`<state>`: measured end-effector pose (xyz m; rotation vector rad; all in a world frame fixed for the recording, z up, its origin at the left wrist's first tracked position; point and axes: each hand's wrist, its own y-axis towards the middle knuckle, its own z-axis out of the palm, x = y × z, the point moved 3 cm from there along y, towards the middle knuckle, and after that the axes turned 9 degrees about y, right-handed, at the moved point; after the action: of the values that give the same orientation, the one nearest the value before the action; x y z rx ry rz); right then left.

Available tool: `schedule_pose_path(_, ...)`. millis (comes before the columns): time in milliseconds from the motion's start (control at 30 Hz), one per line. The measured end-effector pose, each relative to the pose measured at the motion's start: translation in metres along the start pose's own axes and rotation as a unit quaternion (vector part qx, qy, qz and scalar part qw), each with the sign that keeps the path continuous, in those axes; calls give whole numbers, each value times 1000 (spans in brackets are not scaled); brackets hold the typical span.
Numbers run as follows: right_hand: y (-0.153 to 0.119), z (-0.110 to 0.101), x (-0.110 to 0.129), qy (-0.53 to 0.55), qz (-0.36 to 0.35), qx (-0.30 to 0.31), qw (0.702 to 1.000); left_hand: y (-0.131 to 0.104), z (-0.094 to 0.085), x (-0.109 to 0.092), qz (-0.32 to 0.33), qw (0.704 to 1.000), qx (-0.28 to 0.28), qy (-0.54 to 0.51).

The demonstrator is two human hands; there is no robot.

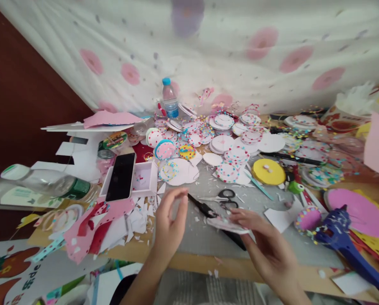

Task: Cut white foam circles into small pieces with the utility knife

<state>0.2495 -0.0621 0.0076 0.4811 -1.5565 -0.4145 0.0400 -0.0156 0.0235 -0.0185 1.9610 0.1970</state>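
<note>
My right hand [268, 245] pinches the right end of a flat white paper piece [229, 225] with pinkish marks, tilted above the grey mat [195, 250]. To its left, my left hand [170, 220] is raised with thumb and forefinger curved toward each other; whether a tiny thing sits between the fingertips is too small to tell. A black pen-like tool [202, 206] runs from beside the left fingertips toward the white piece. Just behind the right fingers lie small scissors [226, 197] with black handles. A black stick [235, 240] shows under the white piece.
Many dotted paper discs [236, 154] cover the table's back. A yellow disc [268, 171] and a blue glue gun [338, 231] lie right. At left are a phone [121, 176] on a white box [146, 178], paper scraps [135, 224] and a bottle [59, 182]. Another bottle [169, 99] stands behind.
</note>
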Motion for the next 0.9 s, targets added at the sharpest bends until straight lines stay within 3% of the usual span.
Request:
schedule_pose_path(33,4,3,1,-16,-32,33,999,-9,2,3,-102,989,51,-93)
schedule_pose_path(100,9,10,1,-40,-81,96,991,-25,12,5,-256,916,169,-259)
schedule_pose_path(167,11,17,-2,-64,-109,146,981,-34,18,1,-321,851,224,-351)
schedule_pose_path(200,10,20,-4,-72,-117,169,976,-35,18,0,-329,843,217,-366)
schedule_pose_path(300,6,23,-5,-80,-115,207,968,-32,14,1,-310,874,152,-341)
schedule_pose_path(400,6,20,0,-59,-82,166,981,-28,10,5,-284,905,134,-286)
schedule_pose_path(467,9,17,2,-34,-16,100,994,-28,9,8,-260,924,129,-248)
schedule_pose_path(533,12,18,0,26,103,58,993,-28,9,11,-238,938,119,-220)
schedule_pose_path(633,15,26,-8,151,285,58,945,-31,11,12,-224,948,115,-192)
schedule_pose_path(700,15,29,-12,198,359,55,910,-33,12,10,-218,950,123,-185)
schedule_pose_path(800,14,29,-16,214,411,47,885,-35,9,6,-203,954,130,-179)
schedule_pose_path(900,14,29,-18,197,427,63,880,-34,4,4,-191,955,151,-167)
